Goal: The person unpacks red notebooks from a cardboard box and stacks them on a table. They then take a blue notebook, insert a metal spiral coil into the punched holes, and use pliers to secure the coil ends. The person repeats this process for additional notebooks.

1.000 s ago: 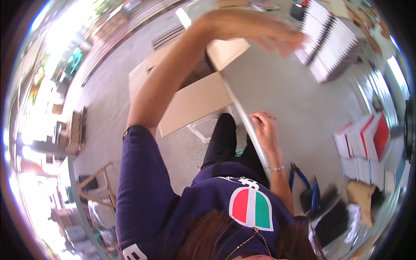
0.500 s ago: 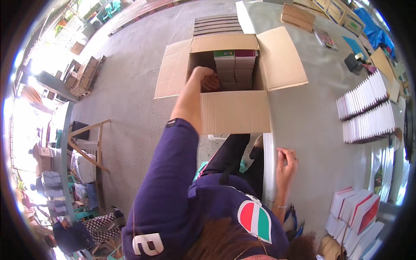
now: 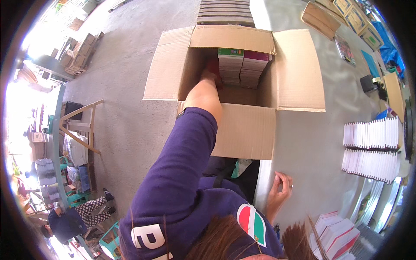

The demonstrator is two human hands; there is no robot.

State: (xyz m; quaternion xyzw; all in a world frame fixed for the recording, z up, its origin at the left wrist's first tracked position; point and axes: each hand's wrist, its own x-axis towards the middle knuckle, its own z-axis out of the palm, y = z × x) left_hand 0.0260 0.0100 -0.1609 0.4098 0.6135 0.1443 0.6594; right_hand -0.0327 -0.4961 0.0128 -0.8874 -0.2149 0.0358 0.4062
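Carton, left hand now deeper

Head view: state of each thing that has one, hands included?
Box: open, flaps spread
Green-topped stack: standing in box
Purple-topped stack: standing beside it
Left hand: inside box, grip unclear
Right hand: empty, fingers bent, by table edge
White stacks: side by side on table
Red-white books: piled, partly hidden

- One open cardboard carton, twelve o'clock
- Four carton flaps
- Two book stacks inside it: one green-topped, one purple-topped
- Two rows of white books, three o'clock
- One co-worker, eight o'clock
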